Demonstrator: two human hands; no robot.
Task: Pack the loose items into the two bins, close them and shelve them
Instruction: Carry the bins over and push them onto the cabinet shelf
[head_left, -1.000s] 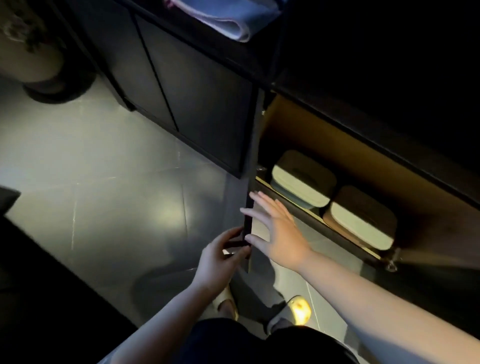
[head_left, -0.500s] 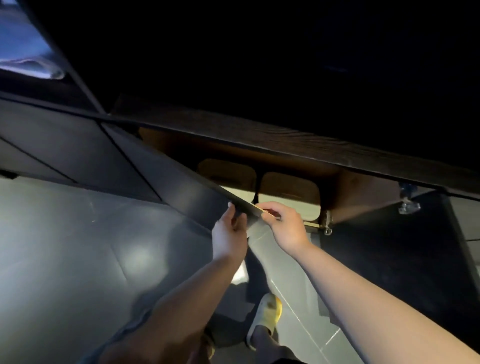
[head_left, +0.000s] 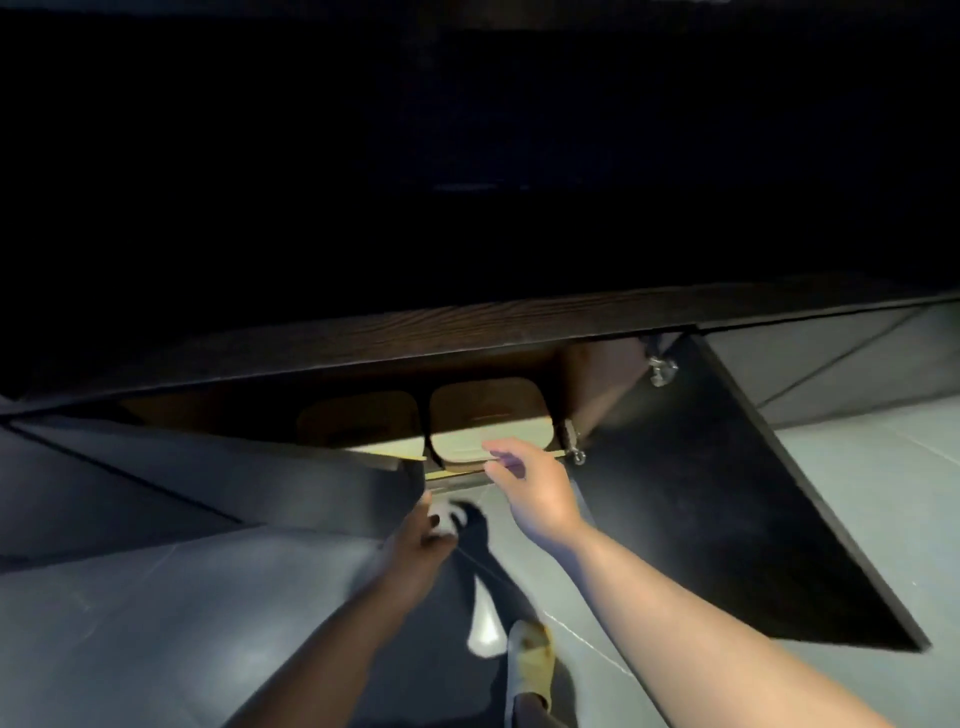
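Two lidded bins (head_left: 488, 415) sit side by side inside the cabinet.

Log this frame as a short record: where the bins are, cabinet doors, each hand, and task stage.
bins: two lidded bins, left bin and right bin, side by side inside the cabinet
left door: partly closed, covering part of the opening
right door: swung wide open
left hand: at the left door's edge; grip blurred, cannot tell
right hand: open, fingers spread in front of the right bin, holding nothing
floor: grey tiles
stage: bins closed and shelved; doors not yet shut
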